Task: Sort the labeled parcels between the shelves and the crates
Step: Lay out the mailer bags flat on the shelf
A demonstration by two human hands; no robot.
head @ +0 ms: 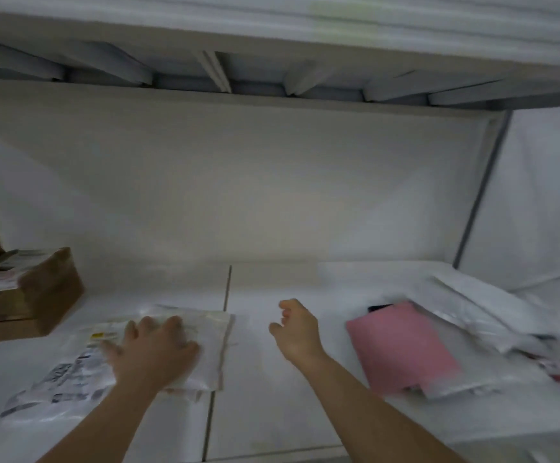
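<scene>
A white plastic mailer parcel (81,369) with a printed label lies flat on the white shelf (271,412), left of the middle seam. My left hand (155,352) rests on top of it with fingers spread. My right hand (293,329) hovers over the bare shelf just right of the seam, fingers loosely curled, holding nothing. A pink parcel (402,345) lies to its right, partly on clear and white mailers (492,315).
Brown cardboard boxes (28,295) with labels stand at the far left of the shelf. A heap of white mailers fills the right end. Another shelf board (271,95) hangs overhead. A grey upright post (482,192) marks the right side.
</scene>
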